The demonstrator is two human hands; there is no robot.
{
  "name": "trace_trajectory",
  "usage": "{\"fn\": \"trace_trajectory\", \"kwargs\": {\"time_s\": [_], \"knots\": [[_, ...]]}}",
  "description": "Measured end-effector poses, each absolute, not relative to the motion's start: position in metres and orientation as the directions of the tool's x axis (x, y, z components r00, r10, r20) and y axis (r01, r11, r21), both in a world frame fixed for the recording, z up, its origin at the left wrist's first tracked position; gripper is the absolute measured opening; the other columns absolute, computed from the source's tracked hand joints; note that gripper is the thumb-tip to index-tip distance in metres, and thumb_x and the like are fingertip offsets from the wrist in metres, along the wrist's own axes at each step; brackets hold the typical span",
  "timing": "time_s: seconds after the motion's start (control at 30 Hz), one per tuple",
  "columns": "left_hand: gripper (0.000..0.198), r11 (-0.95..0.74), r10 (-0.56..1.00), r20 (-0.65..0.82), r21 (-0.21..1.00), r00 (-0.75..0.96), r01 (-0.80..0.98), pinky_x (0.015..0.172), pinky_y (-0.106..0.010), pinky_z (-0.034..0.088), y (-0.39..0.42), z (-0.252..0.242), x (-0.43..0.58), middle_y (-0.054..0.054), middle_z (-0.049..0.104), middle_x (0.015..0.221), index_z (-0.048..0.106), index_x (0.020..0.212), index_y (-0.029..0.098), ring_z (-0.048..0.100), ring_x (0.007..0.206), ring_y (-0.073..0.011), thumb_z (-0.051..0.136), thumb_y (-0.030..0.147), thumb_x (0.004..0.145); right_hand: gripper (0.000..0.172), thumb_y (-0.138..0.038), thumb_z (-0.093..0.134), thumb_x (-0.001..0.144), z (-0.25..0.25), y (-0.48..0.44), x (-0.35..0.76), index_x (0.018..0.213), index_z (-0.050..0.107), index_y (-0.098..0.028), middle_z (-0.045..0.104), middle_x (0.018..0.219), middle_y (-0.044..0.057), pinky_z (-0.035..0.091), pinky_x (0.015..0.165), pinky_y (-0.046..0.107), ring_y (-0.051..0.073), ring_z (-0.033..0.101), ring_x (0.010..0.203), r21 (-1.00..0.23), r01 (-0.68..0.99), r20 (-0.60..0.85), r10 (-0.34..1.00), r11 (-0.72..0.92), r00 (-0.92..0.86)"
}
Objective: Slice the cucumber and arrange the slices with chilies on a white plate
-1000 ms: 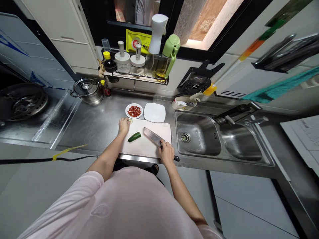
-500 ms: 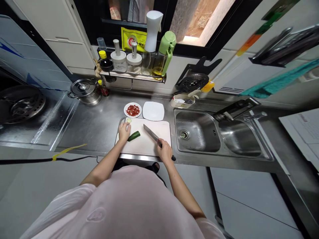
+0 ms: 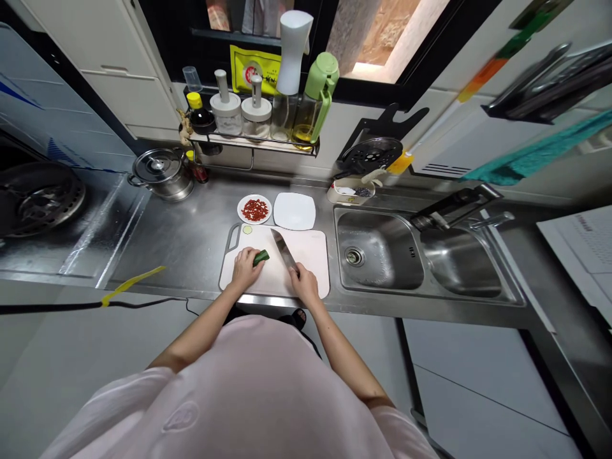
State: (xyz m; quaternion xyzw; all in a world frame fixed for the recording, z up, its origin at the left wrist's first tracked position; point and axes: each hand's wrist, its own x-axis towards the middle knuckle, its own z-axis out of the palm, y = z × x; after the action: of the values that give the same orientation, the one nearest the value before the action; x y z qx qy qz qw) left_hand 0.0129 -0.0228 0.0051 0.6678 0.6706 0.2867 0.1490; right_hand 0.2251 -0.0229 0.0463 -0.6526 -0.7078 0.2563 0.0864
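From here I judge this steadying to slice: my left grip point(image 3: 246, 267) clasps the dark-green cylindrical cucumber point(image 3: 261, 256), nine o'clock on the white rectangular cutting board point(image 3: 312, 258); my right grip point(image 3: 305, 282) holds the steel-bladed knife point(image 3: 283, 247), tip toward eleven. Next calls for squaring the knife.

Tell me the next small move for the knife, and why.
Probably shift the knife left to the exposed end of the cucumber: the left hand holds it on the cutting board, while the right hand holds the knife apart.
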Motion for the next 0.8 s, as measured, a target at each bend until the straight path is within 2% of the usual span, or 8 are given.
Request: {"fn": "trace_trajectory", "kwargs": {"time_s": [0.1, 0.2, 0.43, 0.63, 0.8], "knots": [[0.04, -0.065, 0.993, 0.119, 0.552, -0.001, 0.831, 0.089, -0.04, 0.038, -0.016, 0.005, 0.013, -0.009, 0.056, 0.108, 0.053, 0.114, 0.023, 0.051, 0.101, -0.0257, 0.06, 0.033, 0.077, 0.024, -0.035, 0.036, 0.093, 0.049, -0.019, 0.22, 0.099, 0.055, -0.021, 0.065, 0.082, 0.002, 0.028, 0.062, 0.021, 0.015, 0.057, 0.076, -0.453, 0.891, -0.223, 0.962, 0.039, -0.156], [0.037, -0.092, 0.993, 0.114, 0.562, 0.033, 0.822, 0.089, -0.038, 0.038, -0.015, 0.001, 0.01, -0.008, 0.059, 0.105, 0.052, 0.114, 0.022, 0.052, 0.099, -0.0242, 0.059, 0.031, 0.078, 0.025, -0.034, 0.035, 0.093, 0.052, -0.016, 0.216, 0.103, 0.054, -0.02, 0.065, 0.085, 0.003, 0.029, 0.063, 0.022, 0.016, 0.057, 0.078, -0.431, 0.9, -0.244, 0.953, 0.06, -0.18], [0.036, -0.154, 0.978, 0.205, 0.588, 0.039, 0.794, 0.087, -0.039, 0.041, -0.019, -0.001, 0.006, -0.008, 0.058, 0.103, 0.052, 0.112, 0.021, 0.053, 0.097, -0.0229, 0.059, 0.033, 0.078, 0.029, -0.033, 0.034, 0.094, 0.053, -0.012, 0.208, 0.112, 0.049, -0.017, 0.066, 0.087, 0.006, 0.03, 0.063, 0.023, 0.018, 0.059, 0.08, -0.356, 0.926, -0.316, 0.915, 0.13, -0.25], [0.023, -0.307, 0.927, 0.366, 0.606, 0.085, 0.734, 0.091, -0.037, 0.042, -0.017, -0.003, 0.009, -0.007, 0.056, 0.105, 0.058, 0.106, 0.022, 0.052, 0.101, -0.0193, 0.05, 0.029, 0.085, 0.029, -0.033, 0.029, 0.095, 0.058, -0.013, 0.199, 0.108, 0.05, -0.017, 0.065, 0.091, 0.009, 0.033, 0.068, 0.024, 0.019, 0.06, 0.085, -0.289, 0.942, -0.373, 0.886, 0.171, -0.275], [0.024, -0.33, 0.909, 0.41, 0.593, 0.078, 0.735, 0.09, -0.038, 0.043, -0.017, -0.014, 0.009, -0.008, 0.055, 0.105, 0.059, 0.108, 0.022, 0.051, 0.101, -0.0188, 0.047, 0.026, 0.087, 0.031, -0.034, 0.028, 0.096, 0.067, -0.014, 0.192, 0.109, 0.05, -0.017, 0.064, 0.092, 0.011, 0.036, 0.07, 0.026, 0.021, 0.06, 0.086, -0.257, 0.948, -0.403, 0.871, 0.188, -0.282]]}}
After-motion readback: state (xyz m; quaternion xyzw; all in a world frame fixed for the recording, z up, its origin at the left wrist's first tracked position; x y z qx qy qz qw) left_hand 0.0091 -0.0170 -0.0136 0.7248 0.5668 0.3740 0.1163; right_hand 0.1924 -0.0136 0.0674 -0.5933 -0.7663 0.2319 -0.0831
